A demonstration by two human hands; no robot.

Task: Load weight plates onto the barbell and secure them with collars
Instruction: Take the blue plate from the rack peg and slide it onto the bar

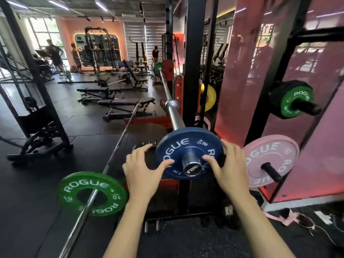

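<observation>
Loading step, near end of the barbell sleeve [191, 162]. A blue plate [188, 152] has been threaded onto the sleeve, whose capped tip projects through the plate's centre hole toward the viewer; the plate sits close to the tip, well short of the sleeve's inner shoulder [164, 103]. The left hand [144, 172] holds the plate's left rim, fingers curled behind the edge and thumb laid on the plate's face; the right hand [229, 168] mirrors it on the right rim. Judged next move: an even push from both hands along the sleeve until the plate seats at the shoulder, then fitting a collar; none can be seen in this view. Relative to the blue plate, a green plate [92, 192] on a second bar [119, 140] lies lower left, and a pink plate [270, 161] on a storage peg lies just right.
</observation>
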